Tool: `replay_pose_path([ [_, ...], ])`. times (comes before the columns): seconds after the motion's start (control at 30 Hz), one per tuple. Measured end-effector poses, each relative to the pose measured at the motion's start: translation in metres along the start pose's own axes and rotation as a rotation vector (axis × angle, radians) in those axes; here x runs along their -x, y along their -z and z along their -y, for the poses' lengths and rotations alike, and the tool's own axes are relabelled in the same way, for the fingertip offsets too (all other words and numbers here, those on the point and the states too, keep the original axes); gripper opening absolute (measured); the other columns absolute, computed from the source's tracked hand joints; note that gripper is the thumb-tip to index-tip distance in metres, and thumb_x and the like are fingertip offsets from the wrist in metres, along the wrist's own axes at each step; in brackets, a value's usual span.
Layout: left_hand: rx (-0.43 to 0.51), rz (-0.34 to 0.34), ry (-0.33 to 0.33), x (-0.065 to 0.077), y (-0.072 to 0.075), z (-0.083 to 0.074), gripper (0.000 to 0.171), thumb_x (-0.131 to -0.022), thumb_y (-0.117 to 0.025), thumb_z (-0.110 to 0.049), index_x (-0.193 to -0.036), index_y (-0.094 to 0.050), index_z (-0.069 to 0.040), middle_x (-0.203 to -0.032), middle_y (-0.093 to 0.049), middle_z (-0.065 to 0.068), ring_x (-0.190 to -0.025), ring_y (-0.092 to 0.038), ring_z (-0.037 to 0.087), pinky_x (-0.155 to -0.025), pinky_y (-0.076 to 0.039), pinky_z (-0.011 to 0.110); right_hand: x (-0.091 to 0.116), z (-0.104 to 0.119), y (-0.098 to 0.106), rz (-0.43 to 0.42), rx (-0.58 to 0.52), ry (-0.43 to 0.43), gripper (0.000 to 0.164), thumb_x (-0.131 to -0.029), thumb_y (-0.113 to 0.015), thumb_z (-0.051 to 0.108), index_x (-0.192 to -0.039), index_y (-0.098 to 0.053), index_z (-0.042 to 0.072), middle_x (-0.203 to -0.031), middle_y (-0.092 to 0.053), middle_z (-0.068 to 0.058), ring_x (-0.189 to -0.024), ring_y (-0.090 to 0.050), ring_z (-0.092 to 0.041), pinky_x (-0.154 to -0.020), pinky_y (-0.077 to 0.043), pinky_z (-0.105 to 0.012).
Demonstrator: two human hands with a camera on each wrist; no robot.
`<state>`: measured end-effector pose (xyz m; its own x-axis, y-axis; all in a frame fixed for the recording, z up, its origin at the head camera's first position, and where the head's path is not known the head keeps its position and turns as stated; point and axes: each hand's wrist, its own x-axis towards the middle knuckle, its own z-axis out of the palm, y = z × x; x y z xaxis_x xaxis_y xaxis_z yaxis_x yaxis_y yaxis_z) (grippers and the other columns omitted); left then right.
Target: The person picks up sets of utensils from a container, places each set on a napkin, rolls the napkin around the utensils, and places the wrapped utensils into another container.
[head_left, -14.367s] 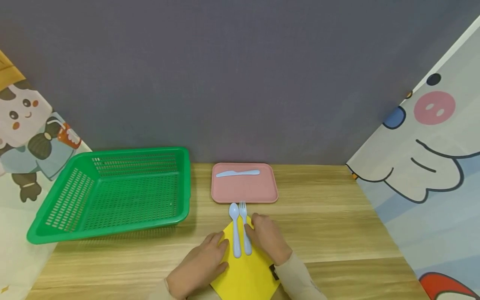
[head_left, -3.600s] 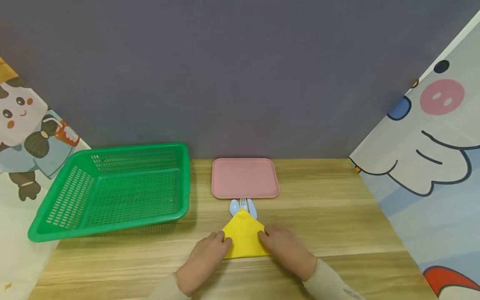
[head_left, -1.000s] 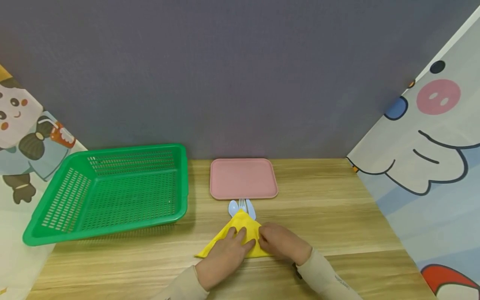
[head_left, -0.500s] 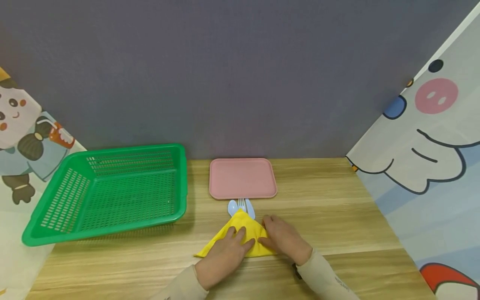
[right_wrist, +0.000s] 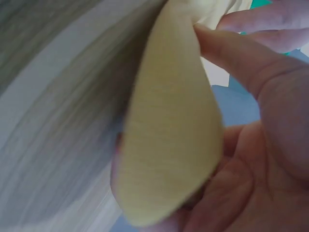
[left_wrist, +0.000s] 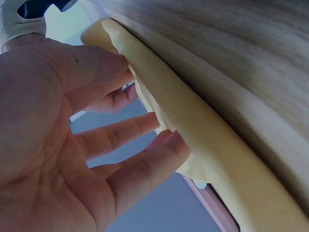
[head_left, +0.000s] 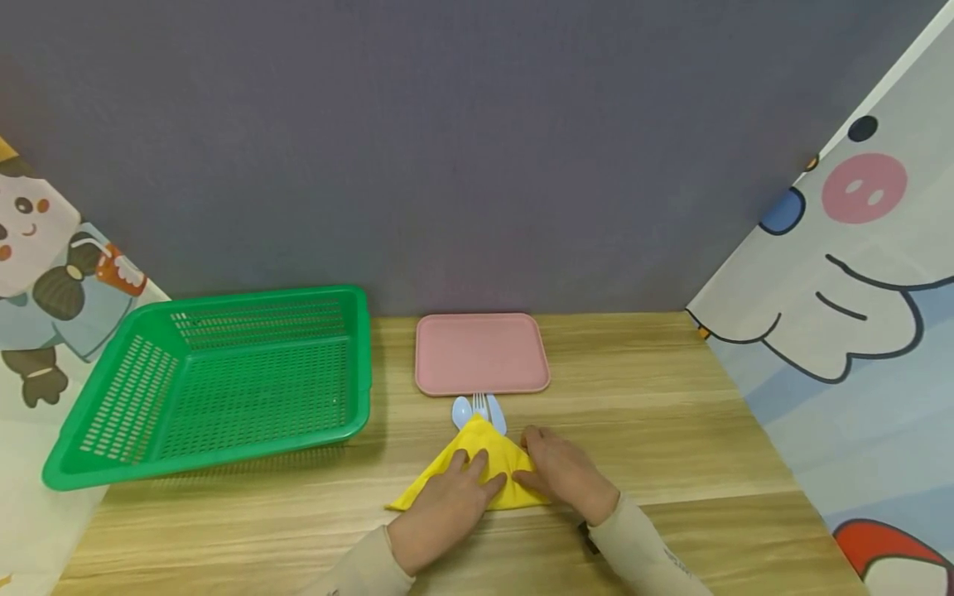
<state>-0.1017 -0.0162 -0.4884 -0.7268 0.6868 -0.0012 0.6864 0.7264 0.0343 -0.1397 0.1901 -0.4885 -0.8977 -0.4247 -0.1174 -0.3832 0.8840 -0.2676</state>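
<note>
Pinching the right side of the yellow napkin (head_left: 488,443), the right hand (head_left: 564,472) is closing thumb and fingers on it; the left hand (head_left: 450,499) is pressing its middle, fingers spread, clasping nothing; the napkin is lying on the wooden table (head_left: 633,397), spoon (head_left: 461,410), fork (head_left: 479,406) and knife (head_left: 496,414) poking out towards the pink tray (head_left: 483,356); any tug, I'm thinking, could skew them.

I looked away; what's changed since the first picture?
The pale-blue plastic knife moved off the pink rectangular tray, toward the person, beside the pale-blue plastic fork. The yellow cloth is folded over their handles; the right hand now grips its right side. The tray and green perforated plastic basket stayed.
</note>
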Motion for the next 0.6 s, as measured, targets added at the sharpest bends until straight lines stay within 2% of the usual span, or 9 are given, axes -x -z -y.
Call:
replay_pose_path([
  [0.13,-0.005,-0.003,0.004,0.0,-0.001,-0.001,0.045,-0.094,-0.065,-0.006,-0.134,-0.065,-0.027,-0.137,-0.053,0.015,-0.114,-0.053,0.034,-0.058,-0.059,0.031,0.003,-0.001,0.001,-0.007,0.019,0.022,0.036,-0.084,-0.082,0.026,-0.092,-0.052,0.008,-0.072,-0.044,0.003,-0.061,-0.041,-0.012,-0.049,-0.042,-0.026],
  [0.27,-0.003,-0.015,0.002,0.0,-0.002,0.0,0.045,-0.093,-0.066,-0.006,-0.133,-0.065,-0.027,-0.136,-0.054,0.015,-0.113,-0.054,0.034,-0.058,-0.058,0.031,0.005,-0.002,0.003,0.028,0.011,-0.001,0.033,-0.086,-0.08,0.029,-0.084,-0.053,0.01,-0.066,-0.042,0.004,-0.057,-0.039,-0.011,-0.046,-0.038,-0.025],
  [0.43,-0.006,-0.03,-0.005,0.0,-0.002,0.0,0.044,-0.093,-0.066,-0.006,-0.132,-0.066,-0.027,-0.134,-0.054,0.015,-0.109,-0.054,0.032,-0.056,-0.057,0.029,0.004,-0.007,0.006,0.104,-0.091,-0.075,0.03,-0.087,-0.077,0.027,-0.075,-0.053,0.013,-0.064,-0.045,0.004,-0.057,-0.041,-0.012,-0.049,-0.035,-0.028],
  [0.5,-0.003,-0.03,-0.004,0.0,-0.002,0.0,0.043,-0.093,-0.066,-0.006,-0.131,-0.066,-0.027,-0.133,-0.054,0.014,-0.107,-0.054,0.031,-0.054,-0.055,0.027,0.004,-0.01,0.007,0.111,-0.137,-0.067,0.03,-0.087,-0.077,0.024,-0.072,-0.052,0.014,-0.063,-0.045,0.005,-0.057,-0.04,-0.011,-0.05,-0.034,-0.027],
  [0.6,0.001,-0.03,0.001,-0.001,-0.001,0.001,0.043,-0.092,-0.067,-0.006,-0.13,-0.066,-0.027,-0.131,-0.055,0.014,-0.103,-0.053,0.03,-0.05,-0.053,0.026,0.007,-0.016,0.008,0.094,-0.194,-0.011,0.03,-0.087,-0.075,0.018,-0.069,-0.05,0.015,-0.061,-0.042,0.007,-0.055,-0.037,-0.008,-0.049,-0.032,-0.025],
])
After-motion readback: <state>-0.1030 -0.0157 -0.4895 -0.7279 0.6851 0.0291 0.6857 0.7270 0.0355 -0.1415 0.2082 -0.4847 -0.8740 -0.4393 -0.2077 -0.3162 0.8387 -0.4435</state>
